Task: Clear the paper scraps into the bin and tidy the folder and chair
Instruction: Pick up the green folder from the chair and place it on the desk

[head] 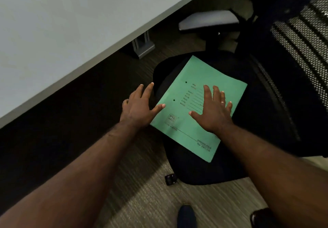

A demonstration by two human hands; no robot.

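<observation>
Head camera, looking down: a flat green card folder [193, 101] with printed lines and two punched holes lies on the black padded seat of an office chair [204, 169], turned at an angle to the seat's edges. The right hand [212, 110] lies palm-down on the folder's middle, fingers straight and spread, a ring on one finger. The left hand [140, 105] is also spread wide — its thumb tip touches the folder's left edge, while the other fingers reach out past the seat's edge; it grips nothing. The chair's black mesh backrest [301, 37] rises at the right, with a grey armrest pad [208, 20] behind the seat. A pale grey desk top [71, 23] fills the upper left, over ribbed carpet [150, 192].
</observation>
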